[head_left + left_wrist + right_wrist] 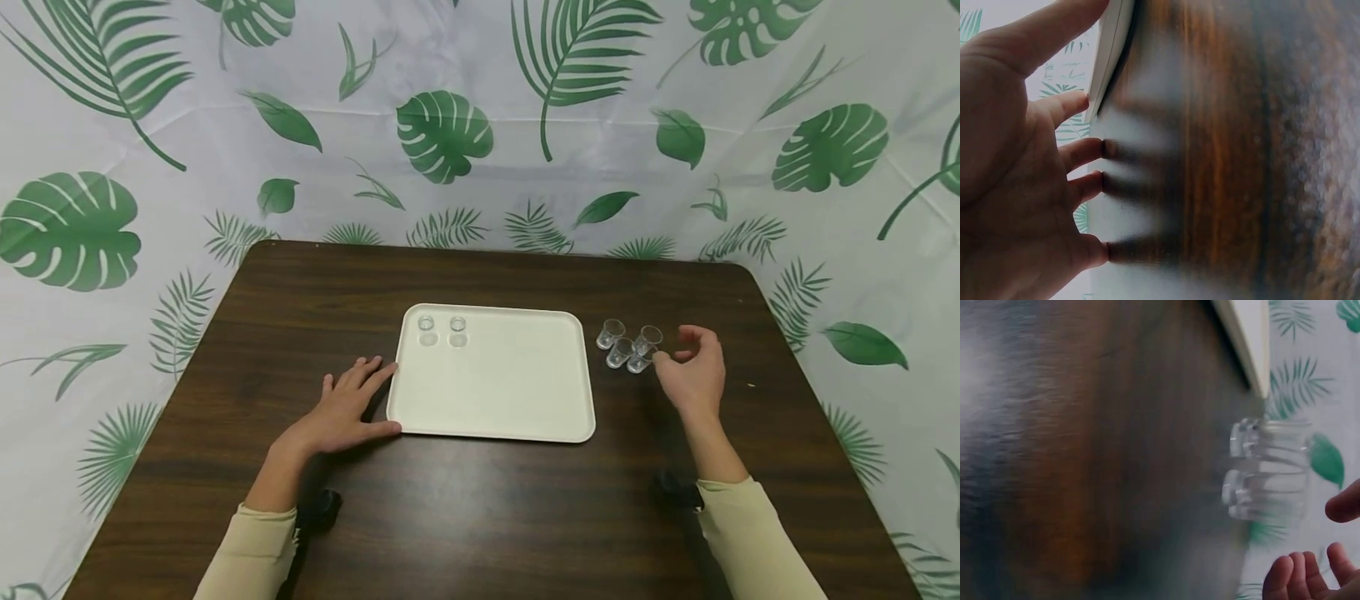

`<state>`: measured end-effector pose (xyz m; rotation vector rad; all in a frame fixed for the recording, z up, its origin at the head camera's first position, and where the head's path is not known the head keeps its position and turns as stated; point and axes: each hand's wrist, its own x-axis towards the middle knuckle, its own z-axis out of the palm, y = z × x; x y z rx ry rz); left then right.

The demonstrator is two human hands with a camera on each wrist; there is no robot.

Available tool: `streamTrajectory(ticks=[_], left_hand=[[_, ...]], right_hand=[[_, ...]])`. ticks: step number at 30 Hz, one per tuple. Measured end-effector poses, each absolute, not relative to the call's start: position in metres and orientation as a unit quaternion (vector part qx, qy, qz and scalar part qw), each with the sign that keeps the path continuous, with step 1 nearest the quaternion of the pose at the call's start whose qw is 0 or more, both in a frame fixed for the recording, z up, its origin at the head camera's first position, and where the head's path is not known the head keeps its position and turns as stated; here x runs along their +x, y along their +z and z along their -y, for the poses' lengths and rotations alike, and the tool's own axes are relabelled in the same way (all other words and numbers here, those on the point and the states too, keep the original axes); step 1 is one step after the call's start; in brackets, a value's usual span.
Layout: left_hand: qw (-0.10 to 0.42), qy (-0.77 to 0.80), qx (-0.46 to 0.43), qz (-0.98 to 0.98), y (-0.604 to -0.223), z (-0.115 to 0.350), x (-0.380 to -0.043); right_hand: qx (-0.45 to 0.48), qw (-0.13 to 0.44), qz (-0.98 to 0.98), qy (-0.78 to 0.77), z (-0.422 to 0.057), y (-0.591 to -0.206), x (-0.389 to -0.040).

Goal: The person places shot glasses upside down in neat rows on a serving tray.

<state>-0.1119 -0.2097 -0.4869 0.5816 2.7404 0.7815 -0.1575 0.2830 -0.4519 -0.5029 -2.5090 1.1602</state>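
My left hand [347,414] lies spread at the left end of a white rectangular tray [495,392], its thumb and forefinger touching the rim. In the left wrist view the other fingertips [1093,182] rest on the table. Two small clear glasses [457,325] stand near the tray's far left corner. Several more clear shot glasses [619,352] stand upright in a tight cluster just right of the tray. Close beside them is my right hand [693,371], thumb and fingers apart and loosely bent. The right wrist view shows a gap between that hand [1316,569] and the glasses [1269,494].
The dark wood-grain table [480,517] has rounded far corners. Behind it and at both sides hangs a white cloth [480,192] printed with green leaves. A dark strapped device [322,510] sits on the left wrist, another [678,490] on the right.
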Motion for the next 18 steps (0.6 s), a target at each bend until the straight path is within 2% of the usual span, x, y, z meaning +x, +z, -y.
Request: streamTrajectory(ticks=[5,9,18], left_hand=[[0.12,0.27,0.198,-0.935,-0.487,0.21,-0.111],[0.12,0.272,0.199,-0.934,-0.486,0.21,-0.112],[0.118,0.27,0.195,-0.935,-0.487,0.211,-0.112]], right_hand=[[-0.2,0.076,0.877,0.431,-0.292,-0.465,-0.158],[-0.187,0.027,0.874,0.448,-0.294,-0.473,-0.161],[-0.164,-0.001,0.885,0.435,-0.295,-0.478,-0.166]])
